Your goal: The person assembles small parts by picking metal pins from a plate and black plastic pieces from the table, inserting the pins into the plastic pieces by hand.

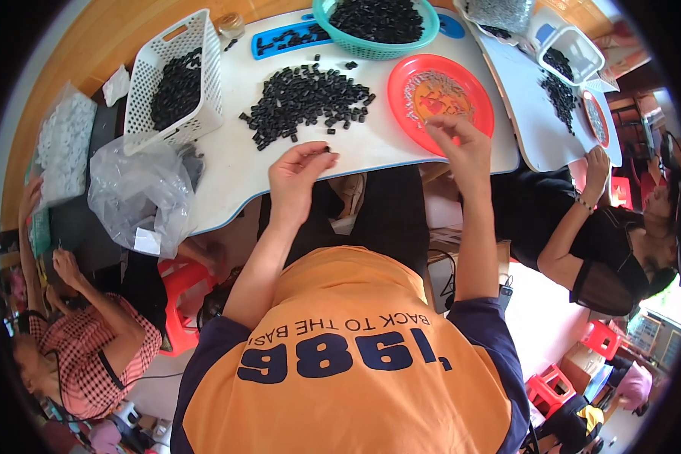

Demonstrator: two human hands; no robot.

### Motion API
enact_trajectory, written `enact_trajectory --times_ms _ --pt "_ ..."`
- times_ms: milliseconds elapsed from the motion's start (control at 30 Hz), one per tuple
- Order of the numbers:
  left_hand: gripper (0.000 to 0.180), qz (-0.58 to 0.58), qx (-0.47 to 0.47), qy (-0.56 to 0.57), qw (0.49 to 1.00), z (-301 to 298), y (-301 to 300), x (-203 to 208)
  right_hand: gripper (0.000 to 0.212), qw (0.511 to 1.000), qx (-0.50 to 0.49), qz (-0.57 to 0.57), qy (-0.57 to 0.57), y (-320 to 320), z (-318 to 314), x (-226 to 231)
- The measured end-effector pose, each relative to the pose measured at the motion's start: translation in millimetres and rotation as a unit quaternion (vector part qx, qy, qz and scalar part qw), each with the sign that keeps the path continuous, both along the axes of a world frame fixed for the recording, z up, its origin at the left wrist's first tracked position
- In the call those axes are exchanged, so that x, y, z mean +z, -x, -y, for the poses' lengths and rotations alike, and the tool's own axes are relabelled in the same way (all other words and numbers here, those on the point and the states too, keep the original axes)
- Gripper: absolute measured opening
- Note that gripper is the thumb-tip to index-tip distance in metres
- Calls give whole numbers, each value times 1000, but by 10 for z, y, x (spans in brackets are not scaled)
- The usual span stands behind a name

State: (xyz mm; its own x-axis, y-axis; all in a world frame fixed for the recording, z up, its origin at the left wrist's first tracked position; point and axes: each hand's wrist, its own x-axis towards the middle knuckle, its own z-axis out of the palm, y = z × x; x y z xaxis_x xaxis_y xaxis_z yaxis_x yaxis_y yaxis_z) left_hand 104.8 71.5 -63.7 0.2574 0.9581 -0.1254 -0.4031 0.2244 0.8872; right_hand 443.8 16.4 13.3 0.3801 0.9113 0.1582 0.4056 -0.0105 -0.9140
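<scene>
My left hand is at the table's front edge, its thumb and fingers pinched around a small black plastic piece. Beyond it a loose pile of the same black pieces is spread over the white table. My right hand reaches over the near rim of a red round plate. Small silvery parts are scattered in that plate. The thumb and forefinger of this hand come together above it; anything between them is too small to make out.
A white perforated basket and a teal basket, both with black pieces, stand beyond. A blue tray and small jar are behind. A clear plastic bag overhangs the left edge. People sit on both sides.
</scene>
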Motion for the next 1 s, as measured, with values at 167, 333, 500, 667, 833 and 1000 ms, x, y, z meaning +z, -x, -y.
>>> enact_trajectory --times_ms 167,333,500,667,833,1000 --pt "28 53 -44 -32 997 342 60 452 15 972 134 -191 -5 1096 105 311" --pt "35 35 -20 -49 998 437 138 615 15 975 186 -114 -29 1362 130 351" --pt "43 -4 -19 -56 998 472 277 590 17 982 179 -58 -1 1527 167 279" --pt "44 -20 -19 -48 998 511 398 500 17 983 171 45 -58 1710 211 284" --pt "41 -29 -23 -34 999 576 390 413 14 987 146 50 -50 1787 341 123" --pt "41 -42 -16 -38 998 575 428 377 15 994 108 1 26 1883 340 26"
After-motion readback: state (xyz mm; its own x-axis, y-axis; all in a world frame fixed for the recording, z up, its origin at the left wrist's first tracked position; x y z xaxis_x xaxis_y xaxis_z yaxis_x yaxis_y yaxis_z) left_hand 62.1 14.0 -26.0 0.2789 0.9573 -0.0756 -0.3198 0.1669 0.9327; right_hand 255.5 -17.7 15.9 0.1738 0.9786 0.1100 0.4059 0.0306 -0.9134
